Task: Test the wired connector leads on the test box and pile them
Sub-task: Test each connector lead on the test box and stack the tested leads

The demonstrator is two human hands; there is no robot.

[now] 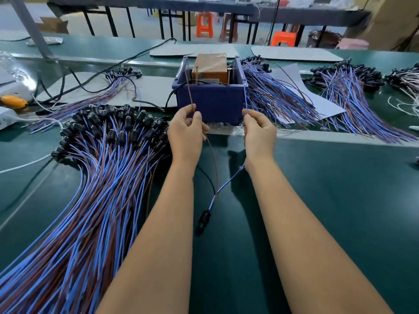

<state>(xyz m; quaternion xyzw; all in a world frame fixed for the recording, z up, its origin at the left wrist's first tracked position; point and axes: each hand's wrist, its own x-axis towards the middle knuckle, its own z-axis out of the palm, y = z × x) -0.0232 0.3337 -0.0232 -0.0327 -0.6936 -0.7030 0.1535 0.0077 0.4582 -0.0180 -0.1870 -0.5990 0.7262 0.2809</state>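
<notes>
- Your lead's black connector (204, 219) hangs between your forearms — its brown wire (213, 159) and blue wire (229, 182) run up toward the blue test box (210, 103).
- Your left hand (187, 130) pinches the brown wire.
- Your right hand (258, 132) pinches the blue one.
- A big pile of leads (90, 177) lies to your left on the green bench (340, 200).

The left pile of leads (74, 200) runs off the bottom edge; the blue box (210, 103) hides its contents' lower part.
</notes>
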